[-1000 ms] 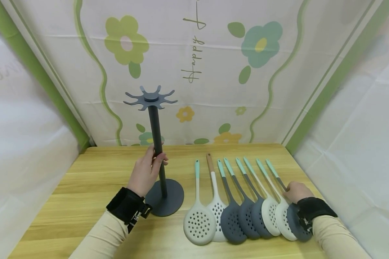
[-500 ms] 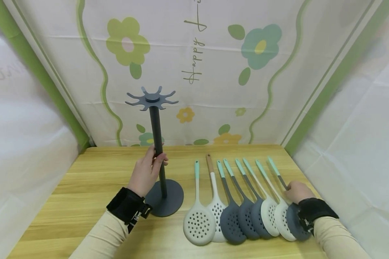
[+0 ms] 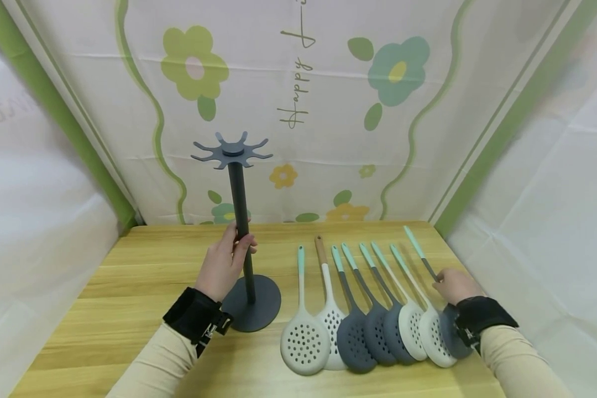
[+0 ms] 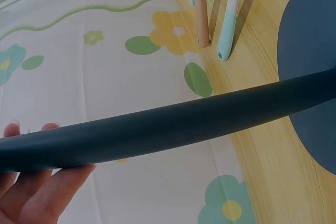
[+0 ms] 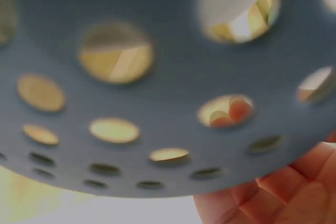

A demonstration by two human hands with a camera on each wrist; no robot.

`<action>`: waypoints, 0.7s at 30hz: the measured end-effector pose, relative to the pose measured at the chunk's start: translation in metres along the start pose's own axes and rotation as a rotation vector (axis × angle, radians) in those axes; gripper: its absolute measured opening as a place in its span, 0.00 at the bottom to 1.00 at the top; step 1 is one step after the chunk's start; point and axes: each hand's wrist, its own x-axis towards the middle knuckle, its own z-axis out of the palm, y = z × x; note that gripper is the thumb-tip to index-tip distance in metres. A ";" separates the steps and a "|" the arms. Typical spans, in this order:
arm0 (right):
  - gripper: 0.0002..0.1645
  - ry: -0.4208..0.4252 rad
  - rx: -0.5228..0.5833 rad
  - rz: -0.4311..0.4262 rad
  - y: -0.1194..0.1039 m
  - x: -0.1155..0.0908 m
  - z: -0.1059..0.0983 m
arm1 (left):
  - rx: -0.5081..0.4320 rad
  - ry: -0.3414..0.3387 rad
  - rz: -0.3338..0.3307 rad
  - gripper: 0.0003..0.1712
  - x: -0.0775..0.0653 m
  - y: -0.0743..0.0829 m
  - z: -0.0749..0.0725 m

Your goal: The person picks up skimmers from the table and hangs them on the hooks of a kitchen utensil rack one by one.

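My left hand (image 3: 221,262) grips the post of a dark grey utensil stand (image 3: 240,199), which has a round base and a ring of hooks on top. In the left wrist view, fingers (image 4: 52,195) wrap the post. At the right end of a row of skimmers, my right hand (image 3: 457,286) pinches the shaft of a dark grey skimmer (image 3: 415,243) with a mint handle tip. Its perforated head (image 5: 173,87) fills the right wrist view; part of it is hidden behind the wrist strap in the head view. Beside it lies a white skimmer (image 3: 436,337).
Several more skimmers and slotted tools lie side by side on the wooden table (image 3: 144,298), among them a white skimmer (image 3: 305,342) and a white slotted turner (image 3: 332,320) with a brown handle end. A printed curtain (image 3: 303,138) hangs behind the table.
My right hand has raised the dark grey skimmer and shifted it slightly away from me, its handle tip now farther back than its neighbours. The left hand and stand stay put.
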 end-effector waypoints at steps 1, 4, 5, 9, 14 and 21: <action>0.20 0.008 -0.001 -0.010 -0.001 0.000 -0.001 | 0.000 0.001 -0.004 0.21 0.000 0.000 0.000; 0.19 0.024 -0.006 -0.031 -0.006 -0.002 -0.002 | 0.003 0.000 -0.018 0.21 -0.002 -0.001 0.001; 0.19 0.026 -0.008 -0.032 -0.008 -0.003 -0.002 | 0.004 -0.001 -0.021 0.21 -0.002 0.000 0.001; 0.18 0.035 -0.016 -0.024 -0.013 -0.004 -0.004 | 0.009 -0.007 -0.027 0.21 -0.002 0.000 0.002; 0.17 0.056 -0.007 -0.027 -0.018 -0.004 -0.007 | 0.009 -0.003 -0.033 0.21 -0.002 0.001 0.002; 0.15 0.111 0.000 -0.063 -0.024 -0.003 -0.010 | 0.010 0.012 -0.006 0.21 0.000 0.002 0.000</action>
